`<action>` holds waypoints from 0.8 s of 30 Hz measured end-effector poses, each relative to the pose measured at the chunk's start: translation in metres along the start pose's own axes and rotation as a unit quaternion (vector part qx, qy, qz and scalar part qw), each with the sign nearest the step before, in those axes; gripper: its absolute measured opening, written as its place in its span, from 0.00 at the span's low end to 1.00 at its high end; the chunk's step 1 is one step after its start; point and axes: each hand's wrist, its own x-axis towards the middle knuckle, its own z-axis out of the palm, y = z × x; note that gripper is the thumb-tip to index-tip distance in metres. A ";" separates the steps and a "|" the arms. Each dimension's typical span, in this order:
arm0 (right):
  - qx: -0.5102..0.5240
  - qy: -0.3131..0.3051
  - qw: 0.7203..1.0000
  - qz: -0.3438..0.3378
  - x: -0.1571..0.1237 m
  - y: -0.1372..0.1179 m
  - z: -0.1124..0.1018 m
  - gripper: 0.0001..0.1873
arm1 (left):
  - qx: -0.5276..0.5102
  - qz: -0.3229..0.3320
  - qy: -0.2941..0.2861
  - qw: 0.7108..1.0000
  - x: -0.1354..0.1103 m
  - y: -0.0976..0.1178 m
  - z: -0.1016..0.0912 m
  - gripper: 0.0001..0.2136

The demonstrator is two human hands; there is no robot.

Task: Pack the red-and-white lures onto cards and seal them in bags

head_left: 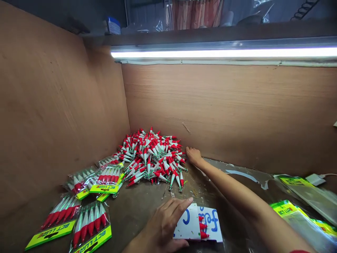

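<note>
A big heap of red-and-white squid lures point(152, 158) lies in the back corner of the bench. My right hand point(193, 155) reaches to the heap's right edge, fingers curled down against the lures; whether they grip one is hidden. My left hand point(164, 221) rests near the front, fingers flat and together on a white card with blue lettering point(207, 219). A few red lures lie on that card.
Filled packs of lures with yellow-green labels point(91, 225) lie at the front left. Empty clear bags with the same labels point(297, 211) are piled at the right. Plywood walls point(52, 116) enclose the bench on the left and back. A lit tube lamp point(223, 53) runs overhead.
</note>
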 end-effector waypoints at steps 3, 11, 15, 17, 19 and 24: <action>-0.013 -0.007 1.000 0.004 0.000 -0.001 0.002 0.19 | -0.005 0.018 0.026 0.999 0.001 0.001 0.000 0.54; 0.032 0.026 0.998 0.036 -0.020 -0.003 -0.021 0.18 | 0.009 0.007 0.032 0.999 -0.001 0.001 0.000 0.57; 0.094 0.068 0.993 0.027 -0.042 0.016 -0.048 0.23 | -0.004 -0.012 0.033 0.999 -0.003 -0.001 0.002 0.58; 0.134 0.080 0.988 0.008 -0.064 0.031 -0.062 0.23 | -0.009 -0.028 0.034 0.999 -0.003 -0.002 0.003 0.57; 0.175 0.081 0.981 -0.014 -0.096 0.047 -0.073 0.17 | -0.010 -0.048 0.039 0.998 -0.002 -0.004 0.005 0.57; 0.453 0.000 0.890 -0.042 -0.187 0.078 -0.069 0.14 | -0.018 -0.061 0.050 0.997 -0.001 -0.006 0.007 0.56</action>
